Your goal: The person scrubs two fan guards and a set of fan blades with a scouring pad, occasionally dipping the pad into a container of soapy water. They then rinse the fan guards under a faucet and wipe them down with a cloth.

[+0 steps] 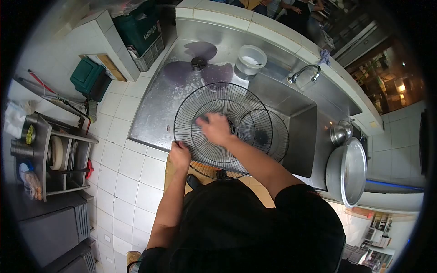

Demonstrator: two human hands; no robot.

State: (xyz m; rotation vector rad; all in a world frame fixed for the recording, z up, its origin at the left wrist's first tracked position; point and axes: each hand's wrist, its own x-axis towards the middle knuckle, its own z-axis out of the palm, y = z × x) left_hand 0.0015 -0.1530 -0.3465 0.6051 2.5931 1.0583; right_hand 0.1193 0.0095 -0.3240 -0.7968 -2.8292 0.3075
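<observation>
A round black wire fan guard point(246, 98) lies tilted over the counter and the near edge of the sink. My left hand point(180, 157) is closed on its rim at the lower left. Over the guard's wires is my right hand point(215, 128), smeared by motion, with a dark grey scrubbing pad point(200, 119) under its fingers. A second wire guard point(281, 139) rests in the sink, partly behind the first. Translucent purple fan blades point(198, 68) lie on the wet, soapy steel counter point(152, 109). Beside them stands a white plastic tub point(251, 59) with whitish contents.
A curved faucet point(306, 75) rises behind the steel sink point(302, 132). On the right stand a large metal basin point(348, 173) and smaller metal pots point(339, 135). A shelf unit point(63, 159) and a green bin point(88, 75) are at left. People are beyond the tiled ledge point(255, 22).
</observation>
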